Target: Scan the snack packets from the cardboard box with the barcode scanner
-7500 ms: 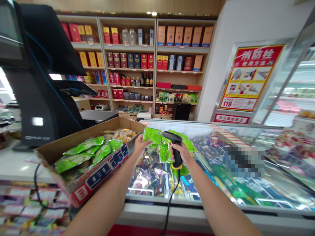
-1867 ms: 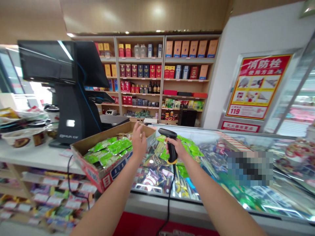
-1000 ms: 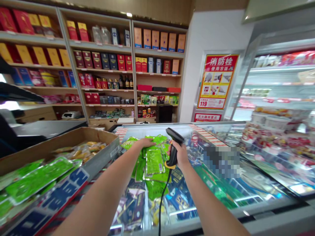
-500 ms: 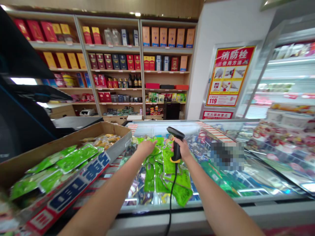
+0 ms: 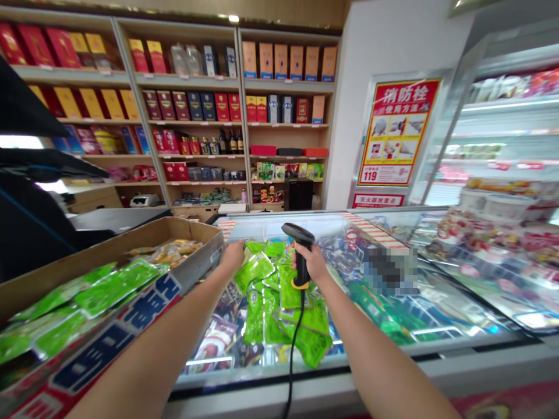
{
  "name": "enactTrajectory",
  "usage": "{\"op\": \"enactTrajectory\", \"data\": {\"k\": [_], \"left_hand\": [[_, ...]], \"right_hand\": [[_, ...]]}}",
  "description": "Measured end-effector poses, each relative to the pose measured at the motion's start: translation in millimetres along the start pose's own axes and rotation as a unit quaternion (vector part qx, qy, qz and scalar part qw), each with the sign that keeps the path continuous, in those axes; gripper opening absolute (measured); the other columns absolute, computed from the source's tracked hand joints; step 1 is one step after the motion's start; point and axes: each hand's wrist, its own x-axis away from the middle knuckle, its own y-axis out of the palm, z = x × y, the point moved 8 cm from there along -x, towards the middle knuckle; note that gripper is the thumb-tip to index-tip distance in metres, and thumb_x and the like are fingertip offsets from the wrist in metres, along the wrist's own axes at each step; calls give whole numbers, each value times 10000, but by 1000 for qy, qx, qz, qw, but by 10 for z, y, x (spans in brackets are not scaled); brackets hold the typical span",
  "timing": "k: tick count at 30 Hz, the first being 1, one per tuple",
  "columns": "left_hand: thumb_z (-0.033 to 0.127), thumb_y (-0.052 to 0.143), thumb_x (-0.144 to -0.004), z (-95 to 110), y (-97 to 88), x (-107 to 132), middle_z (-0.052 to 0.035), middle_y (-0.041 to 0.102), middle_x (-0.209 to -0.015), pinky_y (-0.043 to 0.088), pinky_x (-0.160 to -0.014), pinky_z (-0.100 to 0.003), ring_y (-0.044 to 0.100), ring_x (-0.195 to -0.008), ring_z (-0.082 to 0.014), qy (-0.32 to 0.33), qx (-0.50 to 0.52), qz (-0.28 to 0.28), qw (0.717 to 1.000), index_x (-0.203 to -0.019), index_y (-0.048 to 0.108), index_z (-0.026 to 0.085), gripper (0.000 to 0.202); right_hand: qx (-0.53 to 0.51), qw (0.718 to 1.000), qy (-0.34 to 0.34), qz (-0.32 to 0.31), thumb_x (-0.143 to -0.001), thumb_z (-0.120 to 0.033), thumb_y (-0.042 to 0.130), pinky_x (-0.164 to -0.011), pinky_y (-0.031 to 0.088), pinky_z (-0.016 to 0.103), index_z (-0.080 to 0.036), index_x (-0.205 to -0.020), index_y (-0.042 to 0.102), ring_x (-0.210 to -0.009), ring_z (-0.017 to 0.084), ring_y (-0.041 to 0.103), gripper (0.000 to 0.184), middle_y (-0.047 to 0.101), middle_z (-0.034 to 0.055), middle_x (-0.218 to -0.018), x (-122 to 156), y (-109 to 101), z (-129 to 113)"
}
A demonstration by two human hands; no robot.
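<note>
My right hand (image 5: 312, 262) is wrapped round the handle of a black barcode scanner (image 5: 300, 247), held upright over the pile with its head at the top and its cord hanging down. Bright green plastic packets (image 5: 264, 308) lie spread on the glass top of a display freezer (image 5: 312, 217). My left hand (image 5: 233, 256) is at the upper left edge of this pile, close beside one green packet (image 5: 257, 270). Its fingertips are hidden behind the hand, so a hold on a packet cannot be made out.
At left stands an open cardboard box (image 5: 209, 244) with more green packets (image 5: 116, 288) and yellowish ones. A dark machine (image 5: 30, 192) rises behind it. A blurred-out dark item (image 5: 388, 270) lies on the right glass. Stocked shelves (image 5: 192, 84) line the back wall.
My left hand has drawn back leftward from over the middle of the packets to their left edge. My right hand still holds the scanner over the pile. The view has turned slightly right.
</note>
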Motion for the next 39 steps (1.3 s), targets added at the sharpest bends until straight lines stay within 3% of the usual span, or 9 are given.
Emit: {"op": "enactTrajectory", "data": {"k": [4, 8, 11, 14, 16, 18, 23, 31, 39], "left_hand": [[283, 581, -824, 112, -449, 95, -104, 690, -750, 483, -810, -362, 667, -880, -285, -38, -23, 103, 994, -923, 704, 214, 172], [271, 558, -853, 58, -686, 257, -75, 688, -777, 528, -756, -346, 679, -845, -241, -125, 239, 154, 950, -860, 659, 179, 137], [196, 441, -917, -47, -522, 432, -77, 707, -821, 571, -695, -343, 696, -764, -202, -204, 453, 121, 859, -948, 625, 163, 190], [51, 438, -872, -98, -215, 607, -105, 715, -843, 600, -720, -337, 706, -751, -193, -274, 618, 45, 736, -994, 626, 123, 235], [-37, 452, -813, -94, -89, 662, -92, 712, -803, 604, -752, -316, 704, -724, -177, -281, 662, 5, 694, -1009, 636, 110, 306], [-75, 492, -777, -93, -59, 649, -52, 705, -755, 598, -788, -295, 700, -703, -157, -254, 693, -2, 675, -1008, 642, 132, 345], [-59, 665, -692, -120, -76, 554, 23, 676, -666, 586, -833, -341, 690, -659, -133, -194, 713, 3, 674, -872, 625, 176, 298], [60, 813, -576, -75, 4, 586, 7, 664, -605, 587, -773, -356, 660, -580, -132, -185, 695, 4, 694, -684, 576, 136, 271], [205, 909, -450, -35, 53, 609, 50, 524, -437, 587, -674, -327, 559, -463, -89, -169, 676, -9, 718, -497, 436, 155, 479]], "right_hand": [[4, 1000, 1, 0, -648, -467, 714, -388, 458, 250, -176, -706, 610, -368, 133, 547, 315, 580, -27, -482, 2, 1, 5], [5, 1000, 6, 4, -653, -478, 721, -397, 465, 253, -176, -707, 612, -386, 138, 556, 326, 587, -19, -490, 0, -14, 24], [7, 1000, 5, 4, -644, -485, 735, -390, 458, 249, -170, -736, 619, -381, 139, 556, 349, 592, -20, -489, -4, -21, 28], [1, 1000, 7, 6, -632, -489, 746, -375, 446, 238, -161, -753, 625, -373, 135, 555, 371, 593, -22, -486, -7, -36, 40], [-5, 1000, 10, 7, -625, -485, 749, -368, 443, 233, -159, -753, 625, -365, 131, 549, 372, 594, -25, -486, -6, -50, 45], [-4, 1000, 11, 13, -614, -477, 753, -368, 451, 232, -160, -743, 620, -361, 129, 548, 366, 597, -24, -483, 2, -66, 26], [-15, 999, 34, 26, -622, -453, 737, -349, 454, 236, -170, -722, 598, -346, 129, 540, 331, 596, -21, -475, 72, 38, -129], [23, 995, 84, -54, -686, -417, 687, -333, 448, 247, -160, -732, 601, -338, 140, 540, 274, 596, -11, -471, 363, 657, -166], [96, 992, 55, -54, -671, -445, 671, -344, 421, 245, -167, -637, 585, -329, 141, 539, 293, 578, -6, -456, 460, 695, -149]]}}
